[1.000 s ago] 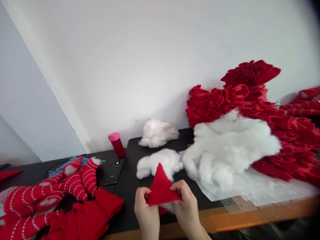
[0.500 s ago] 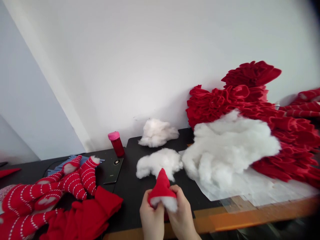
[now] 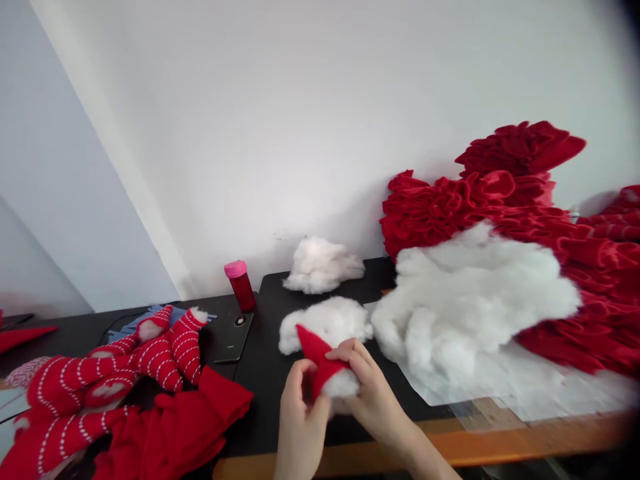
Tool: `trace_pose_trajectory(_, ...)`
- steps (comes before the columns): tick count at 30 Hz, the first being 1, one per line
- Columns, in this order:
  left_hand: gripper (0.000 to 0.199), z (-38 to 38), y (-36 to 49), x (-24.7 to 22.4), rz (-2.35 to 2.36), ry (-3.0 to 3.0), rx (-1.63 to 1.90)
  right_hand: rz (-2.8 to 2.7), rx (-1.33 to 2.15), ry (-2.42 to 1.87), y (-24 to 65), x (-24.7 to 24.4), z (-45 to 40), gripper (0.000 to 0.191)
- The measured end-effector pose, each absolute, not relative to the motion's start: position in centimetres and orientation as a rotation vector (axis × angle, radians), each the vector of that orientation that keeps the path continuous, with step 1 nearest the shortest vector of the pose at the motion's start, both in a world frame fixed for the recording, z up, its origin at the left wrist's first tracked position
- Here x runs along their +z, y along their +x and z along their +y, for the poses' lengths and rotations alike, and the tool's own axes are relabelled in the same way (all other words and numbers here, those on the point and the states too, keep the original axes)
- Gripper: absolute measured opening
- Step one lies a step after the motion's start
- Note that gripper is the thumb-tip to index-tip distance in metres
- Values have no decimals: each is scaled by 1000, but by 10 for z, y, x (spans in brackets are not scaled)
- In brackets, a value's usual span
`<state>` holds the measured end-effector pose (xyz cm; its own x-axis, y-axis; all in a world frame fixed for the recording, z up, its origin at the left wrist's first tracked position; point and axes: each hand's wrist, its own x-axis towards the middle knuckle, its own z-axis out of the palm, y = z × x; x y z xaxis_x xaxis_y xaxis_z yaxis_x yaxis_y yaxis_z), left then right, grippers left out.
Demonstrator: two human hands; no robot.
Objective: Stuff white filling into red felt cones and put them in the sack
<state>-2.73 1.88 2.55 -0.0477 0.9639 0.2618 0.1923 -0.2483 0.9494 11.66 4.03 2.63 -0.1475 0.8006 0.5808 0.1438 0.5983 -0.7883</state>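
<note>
Between my two hands is a small red cone-shaped fabric hat (image 3: pixel 314 347) with white stuffing (image 3: pixel 342 384) showing at its wide end. My left hand (image 3: pixel 303 413) pinches the hat's lower left edge, thumb toward me. My right hand (image 3: pixel 367 383) grips it from the right, its fingers bent over the red cloth and its thumb side near the stuffing. The hat's tip leans up and to the left. Just behind it on the black table lies a flat clump of white fibre stuffing (image 3: pixel 340 317). The hat's underside is hidden by my hands.
To the right a large heap of stuffing (image 3: pixel 475 300) lies on white sheeting, before piled red fabric pieces (image 3: pixel 500 200). Another clump (image 3: pixel 323 265) sits by the wall. Leftward are a pink-lidded bottle (image 3: pixel 241 287), a phone (image 3: pixel 235 339), striped stuffed pieces (image 3: pixel 65 383) and folded red cloth (image 3: pixel 175 427).
The hat has turned from pointing straight up to leaning left. My right hand has moved up over its side, and the view has shifted slightly left.
</note>
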Motion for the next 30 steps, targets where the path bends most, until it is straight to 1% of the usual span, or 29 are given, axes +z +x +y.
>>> trace_pose_trajectory(1, 18, 21, -29, 24, 1276, 1459, 1376, -1596, 809, -784, 117, 26, 38, 51)
trace_pose_trajectory(2, 14, 23, -30, 20, 1282, 1403, 1402, -1515, 935, -767, 117, 24, 35, 48)
trace_pose_trajectory(4, 10, 24, -30, 13, 1294, 1308, 1460, -1297, 1157, -741, 115, 17, 31, 37)
trace_pose_trajectory(6, 10, 22, -26, 6, 1305, 1286, 1485, -1081, 1273, -757, 109, 7, 29, 32)
trace_pose_trajectory(8, 9, 19, -21, 1, 1336, 1340, 1504, -959, 1294, -822, 101, 0, 29, 25)
trace_pose_trajectory(10, 9, 15, -17, -2, 1373, 1361, 1566, -921, 1246, -894, 95, -4, 30, 19)
trace_pose_trajectory(13, 6, 13, -14, -5, 1401, 1217, 1660, -859, 1147, -979, 92, -4, 34, 19)
trace_pose_trajectory(15, 8, 14, -15, -6, 1379, 1180, 1602, -837, 1125, -990, 94, -4, 36, 19)
trace_pose_trajectory(16, 11, 14, -15, -6, 1345, 1182, 1576, -856, 1118, -987, 95, -5, 37, 20)
trace_pose_trajectory(19, 33, 14, -16, -2, 1262, 1218, 1584, -1006, 990, -984, 94, -6, 34, 27)
trace_pose_trajectory(20, 37, 14, -16, 0, 1299, 1247, 1587, -1068, 912, -989, 92, -6, 32, 28)
trace_pose_trajectory(21, 37, 14, -18, 2, 1373, 1298, 1570, -1130, 831, -990, 89, -6, 30, 29)
trace_pose_trajectory(23, 27, 15, -21, 5, 1537, 1452, 1473, -1247, 680, -957, 85, -7, 25, 27)
trace_pose_trajectory(25, 17, 17, -24, 5, 1640, 1596, 1457, -1329, 571, -915, 84, -7, 23, 19)
trace_pose_trajectory(27, 8, 18, -25, 1, 1709, 1690, 1551, -1323, 545, -934, 87, -7, 23, 15)
trace_pose_trajectory(30, 4, 19, -26, -3, 1819, 1696, 1630, -1243, 587, -1022, 92, -6, 27, 19)
